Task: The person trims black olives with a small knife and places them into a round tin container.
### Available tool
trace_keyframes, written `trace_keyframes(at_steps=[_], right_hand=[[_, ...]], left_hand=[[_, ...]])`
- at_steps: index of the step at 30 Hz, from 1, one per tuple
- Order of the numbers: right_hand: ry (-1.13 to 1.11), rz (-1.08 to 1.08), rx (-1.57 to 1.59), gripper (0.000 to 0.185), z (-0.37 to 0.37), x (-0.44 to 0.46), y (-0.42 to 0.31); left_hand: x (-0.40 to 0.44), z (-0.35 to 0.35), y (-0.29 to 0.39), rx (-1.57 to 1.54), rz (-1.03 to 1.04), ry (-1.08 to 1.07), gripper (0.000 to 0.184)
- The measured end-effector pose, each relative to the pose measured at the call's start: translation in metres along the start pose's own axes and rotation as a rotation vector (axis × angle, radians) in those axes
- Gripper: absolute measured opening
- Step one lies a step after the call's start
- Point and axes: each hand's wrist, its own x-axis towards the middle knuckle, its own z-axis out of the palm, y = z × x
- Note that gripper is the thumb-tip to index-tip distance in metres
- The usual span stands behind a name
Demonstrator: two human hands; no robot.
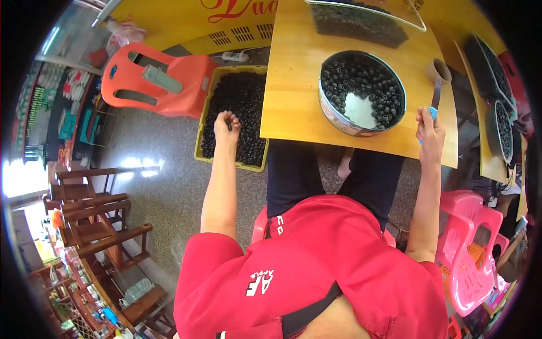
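Head view: knife (436, 99) gripped, crate (245, 165) reached over

Knife handle wrapped by the right hand's (432, 131) fingers, near the table's (293, 101) edge; dark round pieces (389, 103) held in the tin (360, 111) on top; left hand (227, 125) poised above the crate's dark contents, fingers curled inward; whether anything is pinched cannot be told.

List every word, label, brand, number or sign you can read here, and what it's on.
"AF": the red shirt; tiny letters beside it, perhaps "Apple".
"ua", after a capital that may be D or L: red script on the yellow wall, cut off by the table.
Too small or blurred: white letters near the shirt's hem, print on the tin, labels on the shelf goods.
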Motion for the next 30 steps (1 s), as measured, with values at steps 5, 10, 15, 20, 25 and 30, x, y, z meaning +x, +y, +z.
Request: trace_keyframes(at_steps=[5, 10, 15, 20, 25, 30], right_hand=[[0.069, 0.041, -0.044, 0.023, -0.005, 0.001, 0.021], [0.072, 0.046, -0.041, 0.022, -0.005, -0.003, 0.023], [0.067, 0.045, -0.001, 0.021, -0.006, -0.003, 0.022], [0.043, 0.03, 0.006, 0.022, -0.008, -0.004, 0.025], [-0.002, 0.003, 0.021, 0.023, -0.012, -0.007, 0.026], [-0.021, -0.025, 0.008, 0.023, -0.015, -0.007, 0.026]], left_hand=[[-0.005, -0.028, -0.015, -0.035, -0.098, 0.299, 0.075], [-0.019, 0.027, -0.003, 0.487, 0.412, 0.194, 0.048], [-0.157, 0.181, 0.049, 0.748, 0.69, -0.739, 0.017], [-0.198, 0.274, 0.038, 1.587, 1.433, -1.347, 0.016], [-0.185, 0.304, -0.005, 2.277, 1.245, -1.23, 0.02], [-0.165, 0.304, -0.029, 2.061, 1.1, -1.376, 0.019]])
